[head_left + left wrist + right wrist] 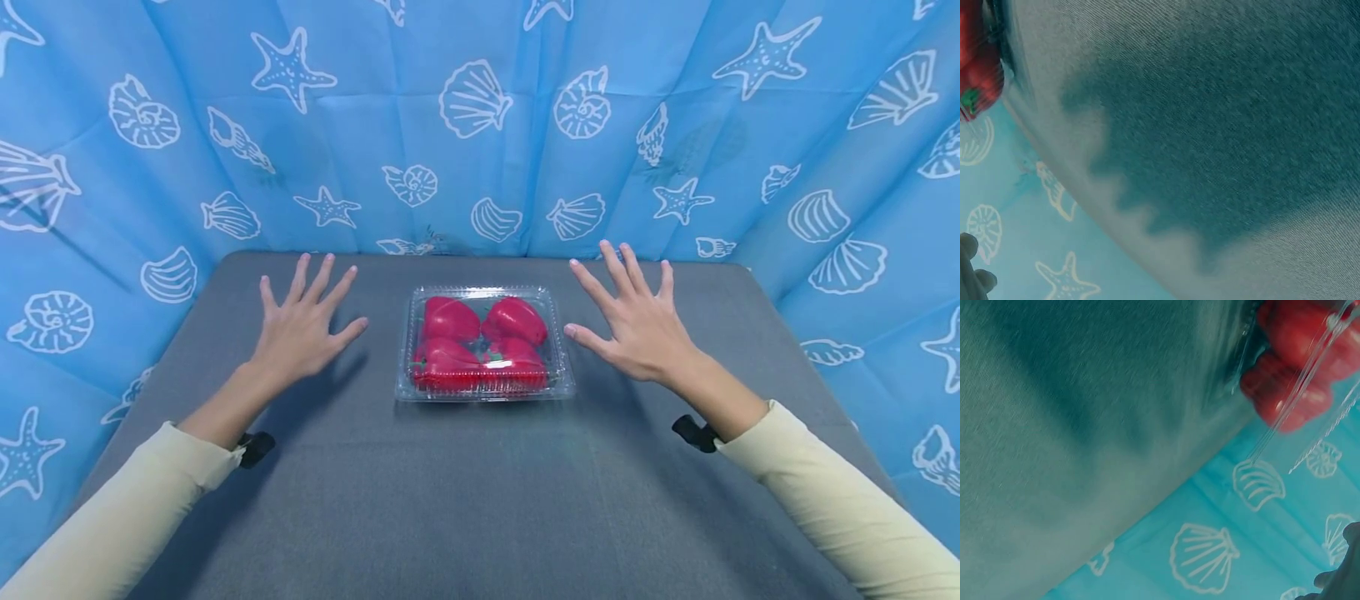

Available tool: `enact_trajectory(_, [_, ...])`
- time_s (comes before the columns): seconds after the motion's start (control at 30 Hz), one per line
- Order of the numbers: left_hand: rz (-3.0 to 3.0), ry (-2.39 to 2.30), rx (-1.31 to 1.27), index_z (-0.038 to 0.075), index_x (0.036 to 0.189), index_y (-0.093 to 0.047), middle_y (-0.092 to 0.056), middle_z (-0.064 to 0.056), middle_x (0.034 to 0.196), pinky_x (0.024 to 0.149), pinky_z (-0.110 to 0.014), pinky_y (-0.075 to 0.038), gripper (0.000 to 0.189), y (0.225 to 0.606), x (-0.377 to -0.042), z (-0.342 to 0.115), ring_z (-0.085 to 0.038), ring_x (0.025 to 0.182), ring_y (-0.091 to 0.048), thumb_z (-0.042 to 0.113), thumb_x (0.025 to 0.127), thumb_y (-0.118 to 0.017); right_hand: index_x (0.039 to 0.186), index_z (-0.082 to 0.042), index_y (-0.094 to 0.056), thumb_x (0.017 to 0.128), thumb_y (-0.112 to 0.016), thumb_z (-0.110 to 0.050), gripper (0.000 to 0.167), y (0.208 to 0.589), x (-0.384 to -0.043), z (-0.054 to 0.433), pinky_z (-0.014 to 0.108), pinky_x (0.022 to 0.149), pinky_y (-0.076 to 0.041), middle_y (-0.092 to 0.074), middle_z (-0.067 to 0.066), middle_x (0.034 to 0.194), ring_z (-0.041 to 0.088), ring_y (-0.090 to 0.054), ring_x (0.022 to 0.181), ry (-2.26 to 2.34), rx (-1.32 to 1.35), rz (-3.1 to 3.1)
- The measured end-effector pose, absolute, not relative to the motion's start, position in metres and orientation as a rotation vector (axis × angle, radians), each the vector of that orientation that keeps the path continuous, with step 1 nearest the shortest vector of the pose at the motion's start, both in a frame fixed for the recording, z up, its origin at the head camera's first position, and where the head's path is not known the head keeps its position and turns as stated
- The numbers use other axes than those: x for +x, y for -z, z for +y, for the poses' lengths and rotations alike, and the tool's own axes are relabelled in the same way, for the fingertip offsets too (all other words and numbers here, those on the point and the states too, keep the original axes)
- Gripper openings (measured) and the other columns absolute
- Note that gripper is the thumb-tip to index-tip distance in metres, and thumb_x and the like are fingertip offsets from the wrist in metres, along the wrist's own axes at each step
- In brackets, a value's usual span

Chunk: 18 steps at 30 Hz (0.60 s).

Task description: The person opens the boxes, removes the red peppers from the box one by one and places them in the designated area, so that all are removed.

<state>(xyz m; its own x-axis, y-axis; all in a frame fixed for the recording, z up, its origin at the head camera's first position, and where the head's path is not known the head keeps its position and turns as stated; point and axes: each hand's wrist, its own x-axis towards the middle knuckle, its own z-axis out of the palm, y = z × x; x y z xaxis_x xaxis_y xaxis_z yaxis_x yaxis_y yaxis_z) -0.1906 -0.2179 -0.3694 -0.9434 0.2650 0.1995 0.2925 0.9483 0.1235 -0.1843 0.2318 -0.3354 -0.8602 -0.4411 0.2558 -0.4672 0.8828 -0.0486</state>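
Note:
A clear plastic clamshell box (pixel 405 387) with a ridged rim sits on the grey table, its lid down. Inside lie several red bell peppers (pixel 517 321), with bits of green stem showing. My left hand (pixel 300 333) hovers to the left of the box, fingers spread, touching nothing. On the other side my right hand (pixel 641 329) is also spread in the air, its thumb close to the box's right edge. In the right wrist view the peppers (pixel 1297 337) show through the plastic; in the left wrist view only part of the peppers (pixel 979 69) appears.
The grey cloth-covered table (pixel 480 500) has its far edge just behind the box. A blue curtain (pixel 480 167) with white shells and starfish hangs behind and along both sides. Dark wrist straps (pixel 257 448) sit at both cuffs.

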Motion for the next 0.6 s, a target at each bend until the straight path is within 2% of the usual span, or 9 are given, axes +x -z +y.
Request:
enact_trajectory(0.4, [-3.051,0.508,-0.555,0.024,0.16,-0.016,-0.006,-0.011,0.166,0.104,-0.079,0.002,0.078,0.371,-0.187,-0.204,-0.039,0.151,0.003,0.057,0.098,-0.049,0.159,-0.031,-0.02,0.089,-0.057,-0.059,0.084,0.339,-0.175,0.206,0.076,0.108,-0.002,-0.003,0.01,0.167,0.037,-0.004,0.151,-0.224,0.969,-2.791])
enact_trajectory(0.6, [-3.073,0.67,-0.628,0.025,0.161,-0.015,-0.008,-0.009,0.166,0.105,-0.078,-0.008,0.078,0.374,-0.184,-0.198,-0.039,0.151,-0.001,0.053,0.098,-0.052,0.159,-0.031,-0.021,0.089,-0.059,-0.059,0.085,0.342,-0.171,0.194,0.073,0.11,-0.009,-0.005,0.009,0.167,0.035,-0.008,0.151,-0.209,1.135,-2.775])
